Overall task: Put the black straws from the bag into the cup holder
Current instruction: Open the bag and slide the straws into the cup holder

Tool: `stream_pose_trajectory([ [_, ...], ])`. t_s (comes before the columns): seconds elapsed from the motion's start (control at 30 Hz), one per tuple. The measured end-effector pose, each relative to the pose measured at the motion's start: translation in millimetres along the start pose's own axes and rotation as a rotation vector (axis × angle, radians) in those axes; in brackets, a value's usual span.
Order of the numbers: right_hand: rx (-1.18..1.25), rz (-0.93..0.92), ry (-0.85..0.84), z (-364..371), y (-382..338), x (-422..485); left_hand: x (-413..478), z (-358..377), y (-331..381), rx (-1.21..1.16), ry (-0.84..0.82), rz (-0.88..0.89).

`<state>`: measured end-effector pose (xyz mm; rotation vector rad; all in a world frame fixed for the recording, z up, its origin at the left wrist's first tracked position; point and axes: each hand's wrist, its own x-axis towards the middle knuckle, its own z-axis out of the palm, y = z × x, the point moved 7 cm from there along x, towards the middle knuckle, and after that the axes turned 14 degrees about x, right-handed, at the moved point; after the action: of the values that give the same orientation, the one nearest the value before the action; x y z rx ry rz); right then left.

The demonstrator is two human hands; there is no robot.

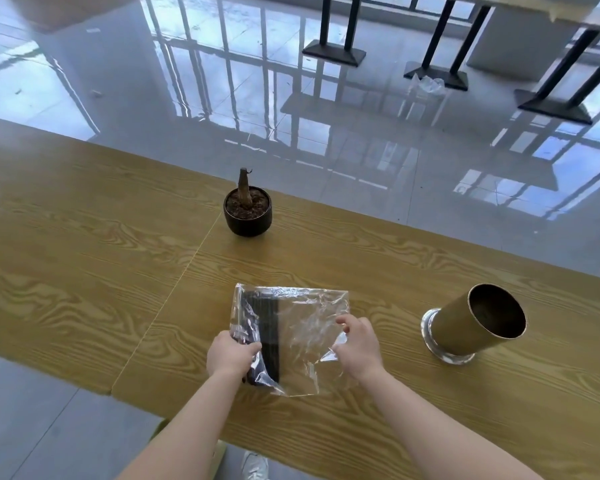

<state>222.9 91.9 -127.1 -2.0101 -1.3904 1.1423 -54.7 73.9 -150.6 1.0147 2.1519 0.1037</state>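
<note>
The left hand (230,355) is closed around the near end of the bundle of thin black straws (266,332), whose long axis runs away from the person inside the crinkled clear plastic bag (312,317) (bag flat on the wooden table (84,271)). Right of the bag's middle, the right hand (357,342) pinches the film; the gold cylindrical cup holder (478,322) stands further right.

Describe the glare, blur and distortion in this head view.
Head view: strong window glare on the glossy floor; highlights on the clear bag partly veil the black straws; wide-angle distortion leans the cup holder outward; top corners blurred.
</note>
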Motion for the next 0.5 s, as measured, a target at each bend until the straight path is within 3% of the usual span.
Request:
stream_pose_trajectory([
  [0.13,0.065,-0.052,0.014,-9.2,0.9,-2.2,1.7,8.1,1.1,-0.219,-0.049,-0.005],
  [0.33,0.127,-0.103,0.050,-26.8,1.2,-6.7,-6.5,4.0,17.7,-0.365,-0.064,0.116],
  [0.5,0.093,-0.158,0.022,-41.4,-1.5,-10.8,-17.2,-1.1,29.6,-0.565,-0.201,0.212],
])
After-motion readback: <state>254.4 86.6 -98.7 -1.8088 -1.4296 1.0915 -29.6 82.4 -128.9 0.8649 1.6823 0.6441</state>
